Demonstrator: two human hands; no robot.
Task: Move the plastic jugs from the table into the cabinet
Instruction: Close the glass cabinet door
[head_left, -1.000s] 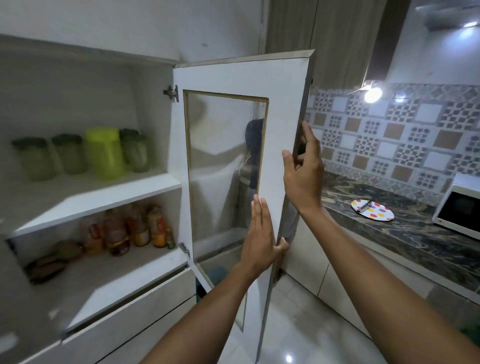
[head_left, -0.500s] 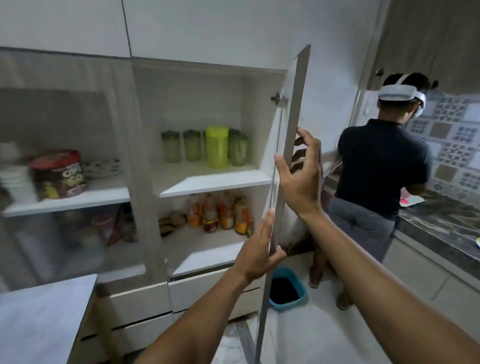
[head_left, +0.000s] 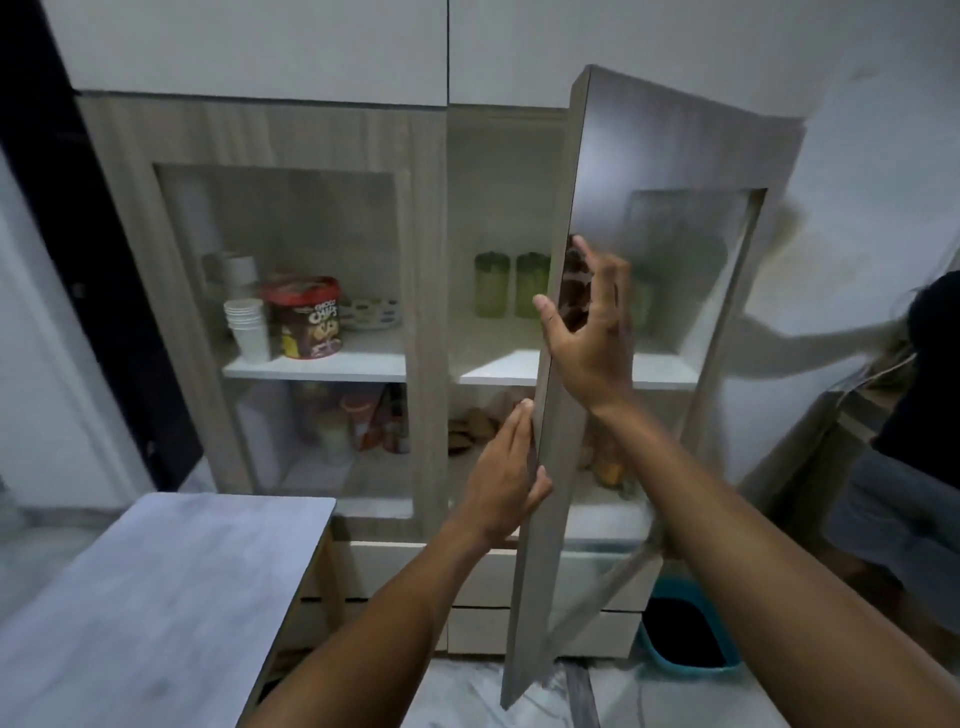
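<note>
A tall cupboard unit of pale wood grain (head_left: 270, 135) fills the wall, with plain white panels (head_left: 249, 47) above it and white drawer fronts (head_left: 483, 571) below its shelves. To the left of it there is a dark, almost black doorway strip (head_left: 36, 156), and to the right a white painted wall (head_left: 857, 130) with soft shadows on it. A grey-white tabletop with a wooden edge (head_left: 156, 597) stands in front at the lower left, and the floor is glossy marble-like tile (head_left: 467, 696) where a teal plastic basin (head_left: 685, 634) sits.

Left hand (head_left: 506, 475) flat, right hand (head_left: 589, 325) curled, both arms outstretched.
</note>
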